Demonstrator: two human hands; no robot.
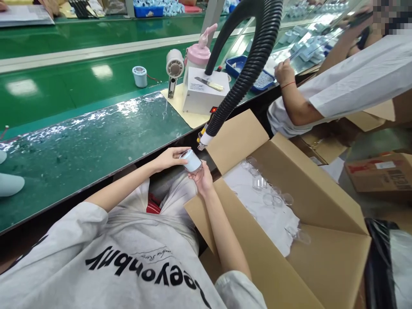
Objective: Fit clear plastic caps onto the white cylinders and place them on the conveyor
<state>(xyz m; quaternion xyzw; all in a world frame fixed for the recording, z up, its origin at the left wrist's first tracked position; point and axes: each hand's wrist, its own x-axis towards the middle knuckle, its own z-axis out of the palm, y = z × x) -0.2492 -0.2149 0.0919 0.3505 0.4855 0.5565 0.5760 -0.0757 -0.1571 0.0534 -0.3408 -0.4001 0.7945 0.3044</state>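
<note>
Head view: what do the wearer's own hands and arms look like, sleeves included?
The left hand and right hand are ungloved, with no watch or bracelet visible. The forearms are bare below loose, short, whitish sleeves. These belong to a pale shirt with large black lettering across the front.

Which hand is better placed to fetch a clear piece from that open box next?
Probably the right hand: it is nearer the open box and its clear pieces than the left hand. Both hold the light-blue cylinder, so the right must release first.
</note>
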